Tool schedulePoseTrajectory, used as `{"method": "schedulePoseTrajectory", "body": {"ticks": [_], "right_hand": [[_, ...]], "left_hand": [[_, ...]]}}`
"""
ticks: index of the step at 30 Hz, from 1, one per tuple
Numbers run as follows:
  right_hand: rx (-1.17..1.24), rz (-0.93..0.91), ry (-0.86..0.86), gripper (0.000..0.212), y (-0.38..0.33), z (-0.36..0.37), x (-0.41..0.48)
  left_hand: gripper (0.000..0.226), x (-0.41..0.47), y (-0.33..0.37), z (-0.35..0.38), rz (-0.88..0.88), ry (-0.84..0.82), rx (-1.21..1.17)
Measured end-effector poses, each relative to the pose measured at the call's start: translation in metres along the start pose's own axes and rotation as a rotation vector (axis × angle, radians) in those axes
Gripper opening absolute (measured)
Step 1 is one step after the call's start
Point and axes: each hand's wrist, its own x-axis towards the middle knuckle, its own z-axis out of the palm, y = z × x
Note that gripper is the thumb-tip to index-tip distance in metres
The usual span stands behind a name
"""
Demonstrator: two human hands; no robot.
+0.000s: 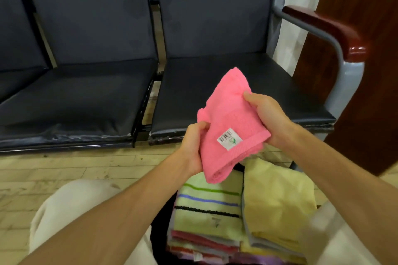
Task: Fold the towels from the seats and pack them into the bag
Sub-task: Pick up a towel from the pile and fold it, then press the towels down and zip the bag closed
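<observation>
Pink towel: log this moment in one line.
pink towel folded | left hand, right hand grip it | above bag's stacks | seats bare

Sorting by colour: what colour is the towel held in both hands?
Pink towel, white barcode label; head view.

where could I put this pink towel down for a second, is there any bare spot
Both seat cushions are bare: the right seat beside the armrest, and the left seat. The bag below is crowded with the striped towel and yellow towel.

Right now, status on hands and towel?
Left hand and right hand both gripping folded pink towel. Held above towel stacks in bag. Nothing blocking.
</observation>
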Motion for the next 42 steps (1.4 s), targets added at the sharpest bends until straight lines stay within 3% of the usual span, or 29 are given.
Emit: {"method": "schedulePoseTrajectory", "body": {"ticks": [3,5,7,10,13,17,21,25,29,32,36,39,42], "right_hand": [[-0.306,-0.101,0.07,0.028,0.023,-0.015,-0.008],[-0.733,-0.212,-0.032,0.035,0.044,-0.023,-0.016],[-0.949,-0.255,-0.143,0.044,0.069,-0.023,-0.024],[-0.918,-0.276,-0.119,0.035,0.102,-0.01,-0.041],[-0.815,-0.212,0.006,0.03,0.125,0.0,-0.053],[-0.757,-0.112,0.111,0.035,0.152,0.003,-0.055],[-0.799,0.031,0.112,0.043,0.175,0.0,-0.047],[-0.943,0.109,0.047,0.037,0.19,0.001,-0.038],[-0.995,-0.024,0.097,0.028,0.182,0.005,-0.035],[-1.179,-0.196,0.274,0.042,0.18,-0.005,-0.037],[-1.239,0.019,0.188,0.064,0.192,-0.018,-0.041],[-1.218,0.009,0.107,0.053,0.193,-0.012,-0.043],[-1.262,-0.1,0.206,0.038,0.178,0.002,-0.04]], "left_hand": [[0.017,0.005,-0.007,-0.018,0.183,0.244,0.31],[0.027,0.011,-0.018,-0.039,0.289,0.327,0.633],[0.027,0.011,-0.029,-0.057,0.288,0.347,1.008],[0.01,-0.006,-0.042,-0.07,0.264,0.432,1.281],[0.014,-0.009,-0.055,-0.08,0.284,0.453,1.419],[0.02,0.003,-0.067,-0.085,0.24,0.425,1.38],[0.025,0.027,-0.086,-0.089,0.09,0.374,1.051],[0.016,0.047,-0.101,-0.102,0.083,0.425,1.112],[0.014,0.048,-0.109,-0.121,0.181,0.458,1.188],[0.019,0.041,-0.111,-0.13,0.19,0.485,1.202],[0.022,0.034,-0.11,-0.13,0.171,0.473,1.156],[0.027,0.03,-0.108,-0.128,0.166,0.404,1.097],[0.043,0.025,-0.104,-0.131,0.211,0.362,1.072]]}}
